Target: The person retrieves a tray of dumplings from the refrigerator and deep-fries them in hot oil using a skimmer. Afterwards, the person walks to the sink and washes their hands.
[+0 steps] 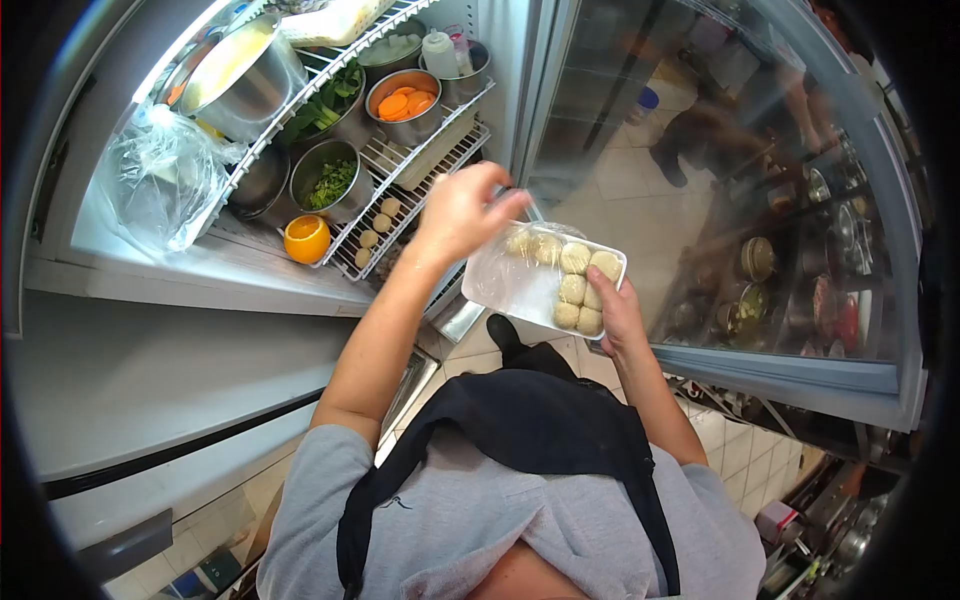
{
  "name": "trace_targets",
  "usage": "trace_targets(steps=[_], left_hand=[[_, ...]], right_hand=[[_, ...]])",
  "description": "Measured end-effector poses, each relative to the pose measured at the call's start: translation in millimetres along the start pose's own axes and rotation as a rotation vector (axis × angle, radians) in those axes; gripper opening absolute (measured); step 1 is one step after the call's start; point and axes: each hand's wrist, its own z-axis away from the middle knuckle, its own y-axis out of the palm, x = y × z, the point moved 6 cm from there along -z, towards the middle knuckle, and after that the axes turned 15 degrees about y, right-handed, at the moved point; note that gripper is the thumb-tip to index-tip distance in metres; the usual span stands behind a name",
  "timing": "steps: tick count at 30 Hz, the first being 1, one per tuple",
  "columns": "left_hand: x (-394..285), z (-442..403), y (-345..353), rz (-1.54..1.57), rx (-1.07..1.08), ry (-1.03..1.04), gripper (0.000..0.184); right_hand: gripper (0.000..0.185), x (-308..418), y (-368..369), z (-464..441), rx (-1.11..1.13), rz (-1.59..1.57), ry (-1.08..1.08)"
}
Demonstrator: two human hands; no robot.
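Note:
My right hand (622, 312) grips the right edge of a white foam tray (522, 305), with the thumb on top. Pale round dough balls (573, 288) sit in rows along the tray's right and far sides. Clear plastic wrap (500, 268) lies over at least its left part. Just above the tray's far left corner is my left hand (468, 212), slightly blurred, fingers bent and apart. Whether its fingertips touch the wrap cannot be made out.
Open fridge shelves at left hold a steel pot (245, 85), a plastic bag (160, 180), carrot slices (405, 103), chopped greens (328, 185) and a cut orange (307, 239). More balls (369, 238) lie on a lower rack. The glass door (690, 220) stands at right.

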Motion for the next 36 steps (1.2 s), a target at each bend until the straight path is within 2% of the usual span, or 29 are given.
trace_targets(steps=[1,3,4,6,7,10,14,15,17,19,21,25,27,29,30,31,33,34,35,36], left_hand=[[-16.1,-4.0,7.3,-0.035,0.041,0.127,0.035],[-27.6,-6.0,28.9,-0.03,0.234,0.239,0.033],[-25.2,-7.4,32.1,-0.034,0.226,0.234,0.033],[7.7,-7.1,41.4,0.098,0.229,-0.156,0.031],[20.8,-7.3,38.3,0.135,0.17,-0.19,0.03],[53.7,-2.6,22.1,0.142,0.249,-0.335,0.036],[109.7,29.8,21.8,0.403,0.129,-0.53,0.039],[114.2,35.8,28.1,0.4,0.125,-0.527,0.039],[109.6,52.6,27.3,0.78,-0.239,-0.649,0.038],[83.5,69.4,40.7,1.284,-0.25,-0.705,0.032],[63.0,73.8,45.9,1.114,-0.201,-0.574,0.024],[67.7,66.9,37.3,0.878,-0.182,-0.48,0.013],[69.3,65.0,30.9,0.818,-0.292,-0.436,0.015],[73.4,65.1,20.0,0.786,-0.596,-0.442,0.02],[74.9,67.3,18.4,0.653,-0.544,-0.49,0.028],[65.0,63.5,9.5,0.647,-0.545,-0.489,0.028],[44.5,60.1,26.7,0.82,-0.066,-0.761,0.03],[41.1,57.6,35.5,0.898,-0.054,-0.675,0.041],[36.1,51.6,39.9,0.947,-0.127,-0.542,0.039],[43.2,52.8,37.3,0.679,-0.09,-0.52,0.036]], right_hand=[[0.037,0.1,2.8,-0.6,0.009,0.032,0.003],[0.036,2.9,11.2,-1.4,0.028,0.075,0.003],[0.037,3.9,15.9,0.6,0.03,0.086,0.011],[0.038,4.9,19.7,2.0,0.035,0.097,0.016],[0.038,5.5,19.0,2.2,0.031,0.094,0.013],[0.038,6.9,10.4,-1.5,0.041,0.028,0.033],[0.04,19.1,6.1,-3.2,0.134,-0.143,0.099],[0.04,19.2,5.7,-6.3,0.138,-0.142,0.095],[0.039,20.2,3.4,-14.0,0.116,-0.107,0.046],[0.039,25.9,5.6,-15.9,0.094,-0.129,0.017],[0.038,32.5,6.2,-17.2,0.072,-0.154,-0.006],[0.038,51.4,9.7,-12.7,0.044,-0.071,-0.035],[0.038,59.4,7.4,-13.0,-0.001,-0.018,-0.067],[0.038,63.2,4.8,-14.8,-0.011,-0.061,-0.066],[0.038,64.1,5.6,-14.5,-0.007,-0.066,-0.067],[0.037,66.2,6.7,-13.4,0.002,-0.099,-0.085],[0.037,70.9,9.0,-14.0,0.022,-0.132,-0.103],[0.037,71.5,9.9,-14.6,0.043,-0.112,-0.09],[0.036,71.6,10.4,-15.0,0.062,-0.093,-0.076],[0.036,71.9,11.1,-16.2,0.062,-0.097,-0.074]])
